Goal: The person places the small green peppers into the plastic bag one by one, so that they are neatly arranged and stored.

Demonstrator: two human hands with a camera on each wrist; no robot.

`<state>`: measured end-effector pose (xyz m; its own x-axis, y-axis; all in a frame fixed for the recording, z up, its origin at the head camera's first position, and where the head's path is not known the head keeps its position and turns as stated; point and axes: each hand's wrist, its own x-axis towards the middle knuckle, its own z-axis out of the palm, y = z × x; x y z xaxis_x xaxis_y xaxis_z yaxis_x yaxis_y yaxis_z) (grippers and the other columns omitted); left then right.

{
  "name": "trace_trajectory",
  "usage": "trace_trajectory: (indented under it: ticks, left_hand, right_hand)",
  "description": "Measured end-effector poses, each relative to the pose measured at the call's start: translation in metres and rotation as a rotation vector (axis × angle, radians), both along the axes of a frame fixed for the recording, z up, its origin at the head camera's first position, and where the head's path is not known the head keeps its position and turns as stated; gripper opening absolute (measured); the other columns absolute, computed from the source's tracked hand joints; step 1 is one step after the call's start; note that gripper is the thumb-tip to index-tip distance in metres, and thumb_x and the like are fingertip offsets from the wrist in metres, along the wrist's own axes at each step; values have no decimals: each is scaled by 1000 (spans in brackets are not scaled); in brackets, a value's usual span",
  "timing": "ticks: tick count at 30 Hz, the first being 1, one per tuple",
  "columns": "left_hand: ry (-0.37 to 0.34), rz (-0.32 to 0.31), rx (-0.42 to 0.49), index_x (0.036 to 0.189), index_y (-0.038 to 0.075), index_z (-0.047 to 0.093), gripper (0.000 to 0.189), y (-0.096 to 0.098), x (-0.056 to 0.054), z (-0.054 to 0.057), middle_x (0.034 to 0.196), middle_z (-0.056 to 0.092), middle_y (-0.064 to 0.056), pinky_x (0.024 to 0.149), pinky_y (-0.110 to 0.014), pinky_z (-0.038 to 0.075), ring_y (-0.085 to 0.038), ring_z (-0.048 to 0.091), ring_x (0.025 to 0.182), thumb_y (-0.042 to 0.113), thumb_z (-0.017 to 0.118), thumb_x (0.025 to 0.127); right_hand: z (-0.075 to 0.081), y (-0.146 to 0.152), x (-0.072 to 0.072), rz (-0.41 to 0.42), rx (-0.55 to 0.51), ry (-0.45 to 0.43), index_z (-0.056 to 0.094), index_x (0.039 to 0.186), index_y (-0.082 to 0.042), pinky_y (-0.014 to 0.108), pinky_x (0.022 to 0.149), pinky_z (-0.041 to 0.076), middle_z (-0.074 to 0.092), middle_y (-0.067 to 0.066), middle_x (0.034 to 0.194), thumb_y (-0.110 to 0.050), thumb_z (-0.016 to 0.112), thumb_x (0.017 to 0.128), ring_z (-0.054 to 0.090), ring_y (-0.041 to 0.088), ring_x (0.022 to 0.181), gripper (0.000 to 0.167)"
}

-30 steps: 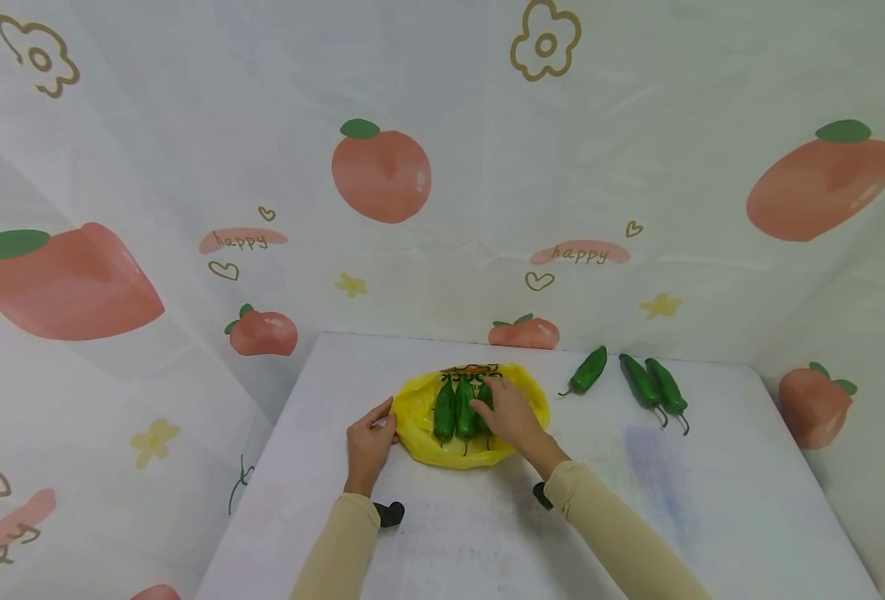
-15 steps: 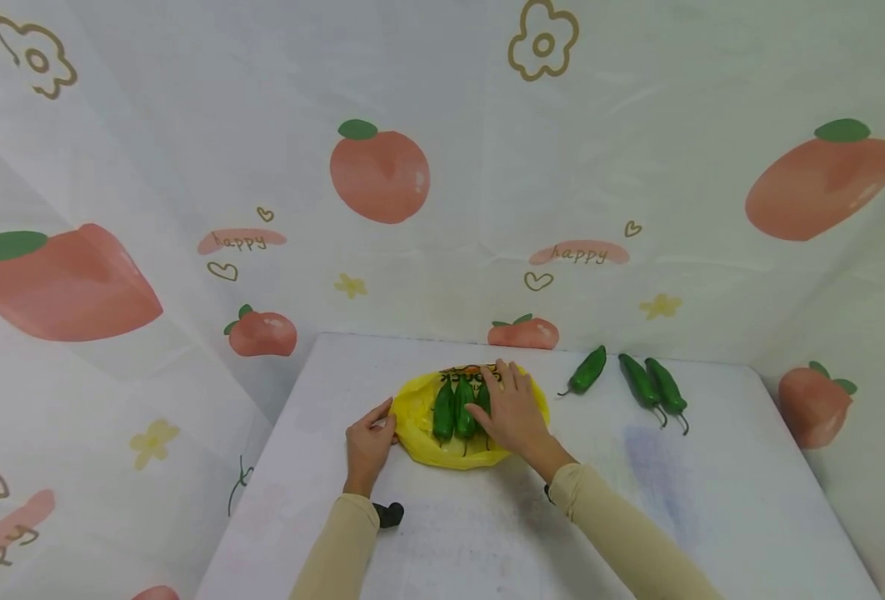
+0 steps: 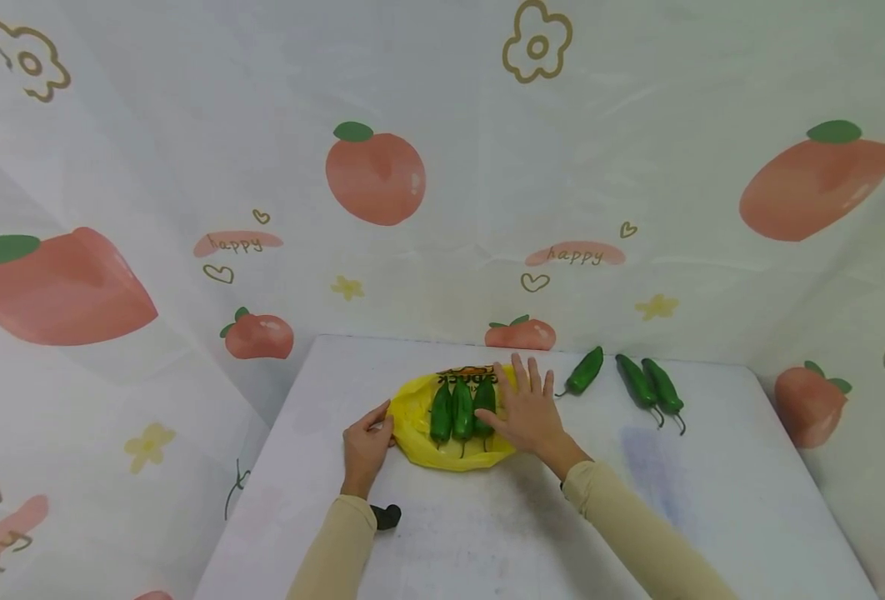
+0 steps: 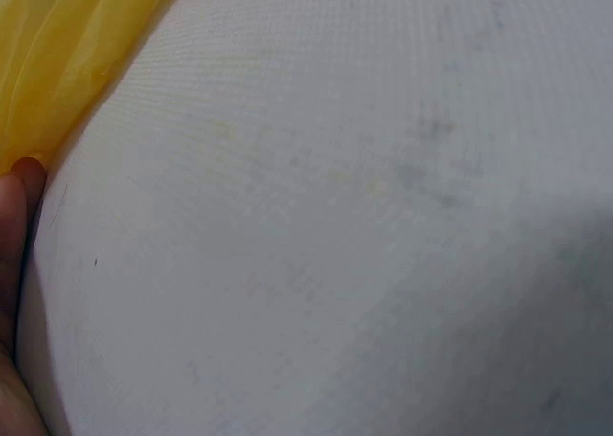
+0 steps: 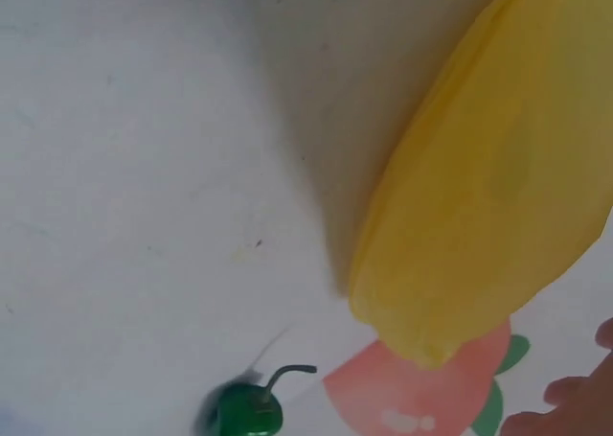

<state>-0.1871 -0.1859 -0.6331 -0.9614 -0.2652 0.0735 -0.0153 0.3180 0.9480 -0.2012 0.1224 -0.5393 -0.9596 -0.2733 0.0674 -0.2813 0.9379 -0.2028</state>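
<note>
Head view: the left hand (image 3: 367, 443) pinches the left rim of a yellow bag (image 3: 442, 457), which lies on the white surface (image 3: 457, 533) with three green peppers (image 3: 462, 412) inside; the right hand (image 3: 532, 415) has its grip spread over the bag's right side; loose peppers (image 3: 637, 382) lie farther right.

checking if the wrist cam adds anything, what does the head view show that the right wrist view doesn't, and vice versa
Only the head view: three green peppers in the yellow bag, the pair of peppers farther right, and the left hand pinching the bag's rim.
Only the right wrist view: the bag's right outer side, and a dark speck on the table.
Both: the bag, table, lone pepper, right hand and printed backdrop.
</note>
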Motion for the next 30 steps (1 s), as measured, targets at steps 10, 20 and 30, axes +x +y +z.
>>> trace_trajectory:
  ticks: [10,20,30]
  left_hand:
    - [6,-7,-14,126,24,74,32,-1,-1,-2,113,77,-9,58,-22,60,-13,68,60,23,70,94]
    - [-26,-2,-7,127,26,74,32,1,0,0,115,76,-8,60,-21,60,-13,68,62,24,71,95]
    - [-25,2,-4,126,27,74,32,0,0,-1,116,76,-8,59,-21,60,-13,68,61,24,71,95]
  right_hand:
    - [-2,17,-3,-25,12,-33,19,165,-19,76,122,7,7,20,172,-73,48,93,6,50,157,94]
    - [-5,35,-9,-54,16,-34,18,165,-16,77,121,4,3,20,172,-72,47,94,6,52,156,95]
    - [-10,56,-16,-93,-26,-47,18,164,-12,78,120,6,8,24,171,-68,49,96,8,53,155,94]
